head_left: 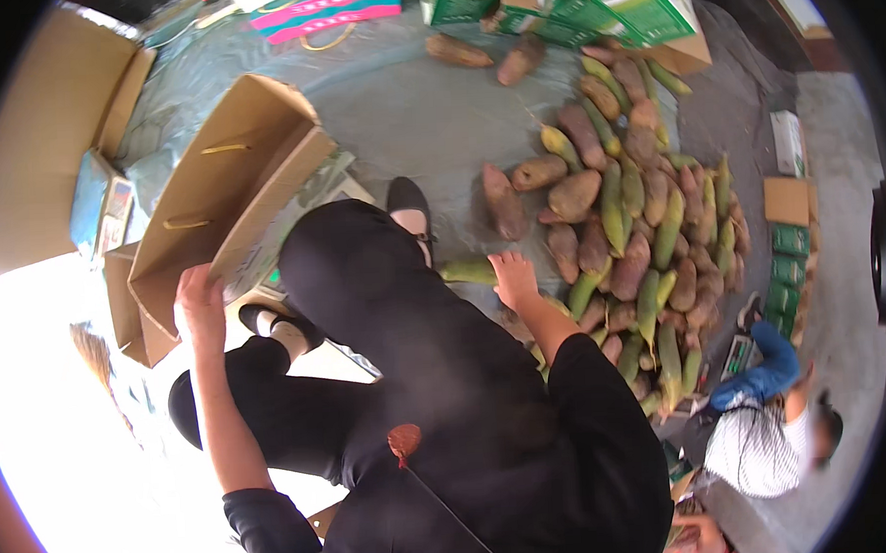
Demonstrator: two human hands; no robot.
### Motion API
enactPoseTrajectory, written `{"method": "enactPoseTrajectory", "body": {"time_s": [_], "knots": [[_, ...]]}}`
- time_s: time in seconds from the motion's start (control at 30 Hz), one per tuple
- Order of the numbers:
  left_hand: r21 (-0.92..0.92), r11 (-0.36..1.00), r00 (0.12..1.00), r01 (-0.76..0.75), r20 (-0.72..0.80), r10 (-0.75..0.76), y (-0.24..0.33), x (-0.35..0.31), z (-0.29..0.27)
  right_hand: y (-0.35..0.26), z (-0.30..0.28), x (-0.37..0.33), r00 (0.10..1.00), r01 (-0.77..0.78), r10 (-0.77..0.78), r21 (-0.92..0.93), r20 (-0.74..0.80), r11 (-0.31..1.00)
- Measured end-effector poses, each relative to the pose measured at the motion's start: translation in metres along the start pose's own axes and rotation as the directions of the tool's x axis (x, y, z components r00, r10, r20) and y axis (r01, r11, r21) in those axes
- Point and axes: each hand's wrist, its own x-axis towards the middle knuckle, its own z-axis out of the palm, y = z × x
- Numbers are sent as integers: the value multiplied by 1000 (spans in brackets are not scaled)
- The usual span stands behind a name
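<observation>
1. I saw a long, pale-green, smooth-skinned vegetable (468, 271) lying on the ground beside the wearer's right knee, its right end meeting the right hand (512, 278).
2. The right hand reached down with its fingers extended over that end; I could not tell whether they gripped it or merely rested there.
3. Just to the right spread a broad heap of plump, pinkish-brown tubers and long green vegetables (629, 270), several tubers lying loose along its left and far edges.
4. The left hand (199, 309) was at the near rim of a tall, open, brown cardboard box with yellow cord handles (271, 193). Its fingers were bent against the edge, but I could not tell how firmly they held it.
5. The box stood tilted to the left of the wearer's dark-trousered legs (364, 280), well apart from the heap.
6. Underneath, a grey, wrinkled plastic sheet (381, 91) covered the floor.
7. Beyond it I made out a pink-and-turquoise striped bag (328, 13) and, behind the heap, some green printed cartons (634, 6).
8. At the lower right, a co-worker in a striped white shirt and blue jeans (757, 449) was near the heap.
</observation>
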Motion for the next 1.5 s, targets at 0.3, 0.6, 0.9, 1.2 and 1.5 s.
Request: {"method": "enactPoseTrajectory", "body": {"time_s": [0.3,0.6,0.9,1.2,1.5], "knots": [[11,999,997,47,53,-48,-6,1,10,-16,20,29,993,110,-102,-164,56,980],[8,992,991,130,33,-130,-16,6,-4,-10,-36,24,984,-126,119,49,130,991],[89,994,996,64,63,-70,-21,6,-1,-82,-296,66,790,368,-151,262,-594,892],[122,991,994,59,80,-69,-25,9,-1,-305,-380,117,461,753,-760,-251,-459,609],[34,998,994,48,93,-51,-21,9,-1,-383,-271,172,799,597,-594,-225,92,770]]}}
